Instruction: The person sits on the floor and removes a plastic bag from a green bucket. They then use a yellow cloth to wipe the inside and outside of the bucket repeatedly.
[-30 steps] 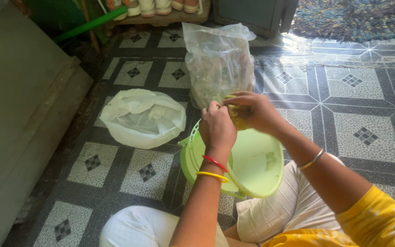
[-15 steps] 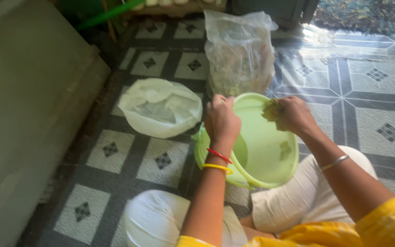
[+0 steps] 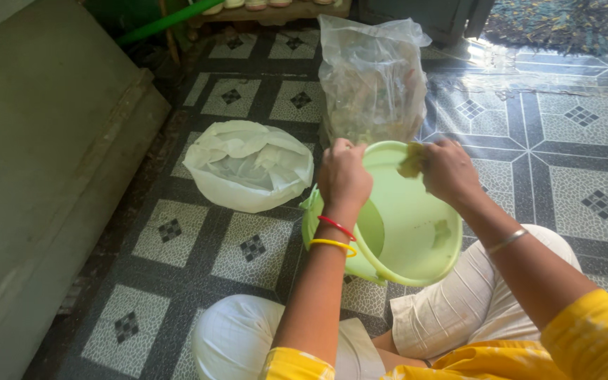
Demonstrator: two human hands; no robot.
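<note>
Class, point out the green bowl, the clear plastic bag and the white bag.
green bowl (image 3: 408,232): head view, inner wall.
clear plastic bag (image 3: 372,81): head view, front side.
white bag (image 3: 248,165): head view, crumpled top.

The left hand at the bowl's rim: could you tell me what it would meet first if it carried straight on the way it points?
Probably the clear plastic bag standing just beyond the green bowl; the left hand points away from the person toward it, though depth is hard to judge.
</note>
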